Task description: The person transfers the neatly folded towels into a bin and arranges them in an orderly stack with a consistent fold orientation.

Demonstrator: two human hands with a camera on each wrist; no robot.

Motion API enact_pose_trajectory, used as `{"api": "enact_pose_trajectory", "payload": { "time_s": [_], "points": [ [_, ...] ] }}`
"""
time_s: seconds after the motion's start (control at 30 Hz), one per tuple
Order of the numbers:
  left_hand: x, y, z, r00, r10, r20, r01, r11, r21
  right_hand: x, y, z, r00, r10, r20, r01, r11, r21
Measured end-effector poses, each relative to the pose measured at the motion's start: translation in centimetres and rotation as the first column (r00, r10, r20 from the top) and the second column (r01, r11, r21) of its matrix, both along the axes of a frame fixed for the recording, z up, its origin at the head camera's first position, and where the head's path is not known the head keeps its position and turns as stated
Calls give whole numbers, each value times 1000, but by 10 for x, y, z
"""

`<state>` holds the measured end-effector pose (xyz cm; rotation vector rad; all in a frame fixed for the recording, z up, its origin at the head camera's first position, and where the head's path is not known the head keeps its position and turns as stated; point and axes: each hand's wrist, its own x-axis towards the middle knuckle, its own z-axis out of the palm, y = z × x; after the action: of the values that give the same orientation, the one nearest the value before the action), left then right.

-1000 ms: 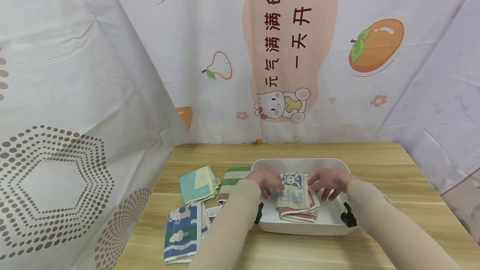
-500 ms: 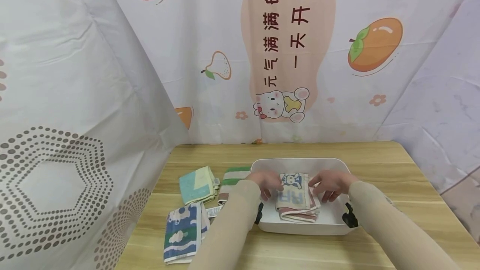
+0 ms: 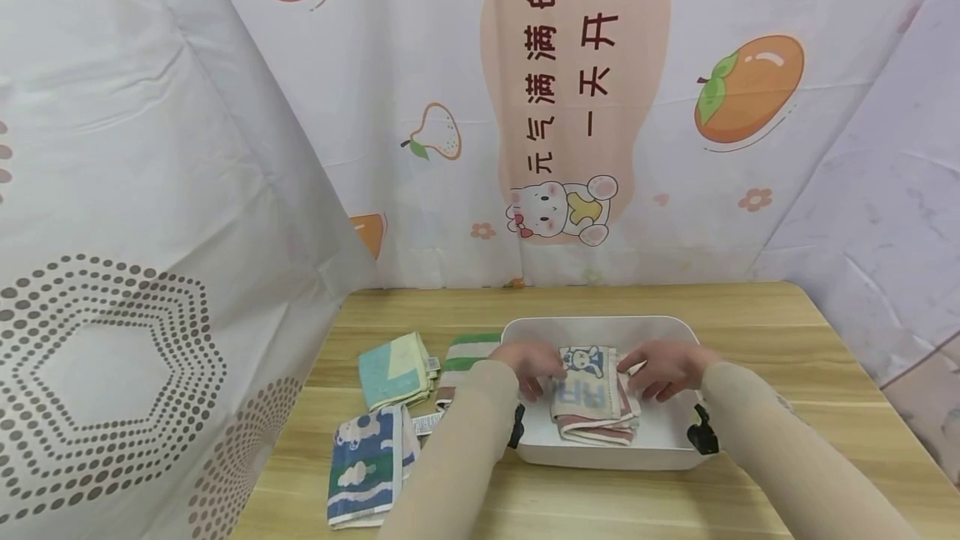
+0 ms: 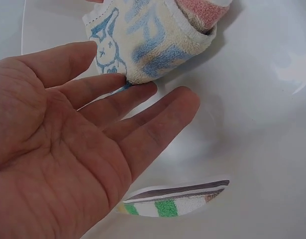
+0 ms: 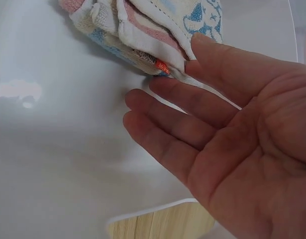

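Note:
A folded towel (image 3: 585, 394), cream with blue bear figures on top and pink-striped layers at its edges, lies in a white plastic basin (image 3: 660, 461). My left hand (image 3: 531, 363) is at the towel's left side, its thumb and fingertips right at the edge, fingers loosely extended. On the opposite side, my right hand (image 3: 663, 365) has its thumb at the towel's upper edge and its other fingers spread low beside it. The right wrist view shows a small red tag on the towel (image 5: 143, 25) near the index fingertip. Palms of both hands are bare.
Left of the basin lie a teal-and-yellow folded towel (image 3: 397, 369), a green-white-brown striped towel (image 3: 468, 357) partly behind my left arm, and a blue-and-green patterned towel (image 3: 367, 465). A white label (image 3: 427, 423) shows beside them. Curtains (image 3: 420, 48) hang behind the wooden table (image 3: 765, 332).
My right wrist has shifted very slightly to the right. Both hands stay at the towel's sides, and the towel has not visibly moved.

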<state>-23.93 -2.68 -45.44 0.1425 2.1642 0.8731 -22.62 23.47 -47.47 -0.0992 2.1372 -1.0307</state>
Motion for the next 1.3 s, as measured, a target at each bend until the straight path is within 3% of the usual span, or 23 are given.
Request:
{"api": "enact_pose_trajectory", "payload": {
  "time_s": [0.33, 0.6, 0.9, 1.1, 1.3],
  "points": [
    [1, -8, 7, 999, 39, -24, -37, 997, 74, -2, 3, 7, 998, -54, 27, 56, 997, -56],
    [-1, -14, 17, 997, 74, 30, -78, 983, 164, 1, 2, 19, 997, -69, 43, 73, 993, -97],
    [-8, -24, 23, 999, 43, 3, -43, 973, 225, 1, 6, 27, 994, -97, 45, 102, 985, -138],
    [-13, -35, 23, 999, 38, 10, -40, 959, 282, 0, 13, 33, 995, -97, 39, 102, 980, -170],
    [-11, -49, 32, 997, 72, 38, -80, 936, 342, -1, 24, 39, 994, -110, 28, 113, 977, -180]
  ]
}}
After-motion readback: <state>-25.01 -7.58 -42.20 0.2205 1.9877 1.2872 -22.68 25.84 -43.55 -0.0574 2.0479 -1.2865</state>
